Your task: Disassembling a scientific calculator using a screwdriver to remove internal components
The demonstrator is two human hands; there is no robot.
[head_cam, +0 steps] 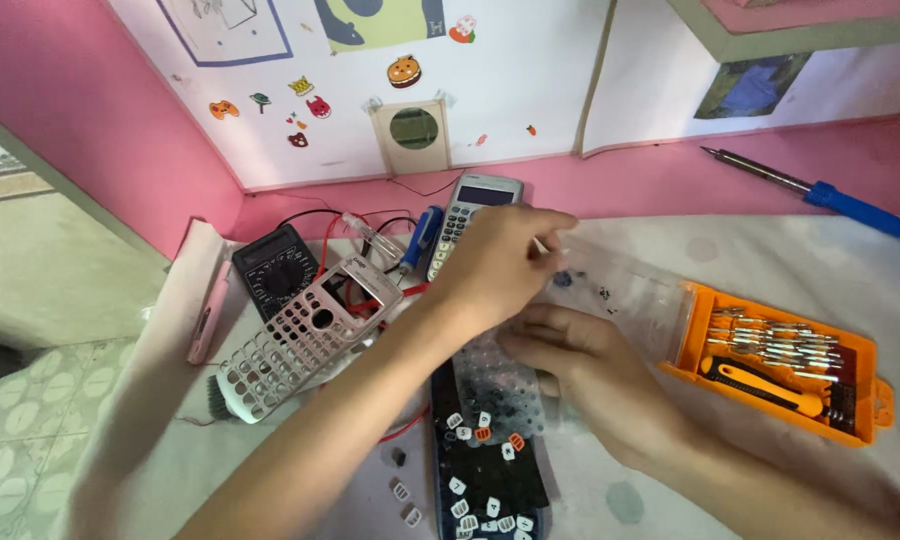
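Head view. Left hand (505, 262) crosses over from lower left, grip pinched nearly closed on thin white stick (544, 246); tip over clear plastic lid (625, 290). Right hand (595, 375) lies palm down, fingers loosely spread, pressing bumpy translucent rubber keypad sheet (495, 385) on bench (770, 250). Below, dark circuit board (490, 480) with loose small keys. Left: perforated white calculator shell (305, 340). Right: orange screwdriver case (780, 360).
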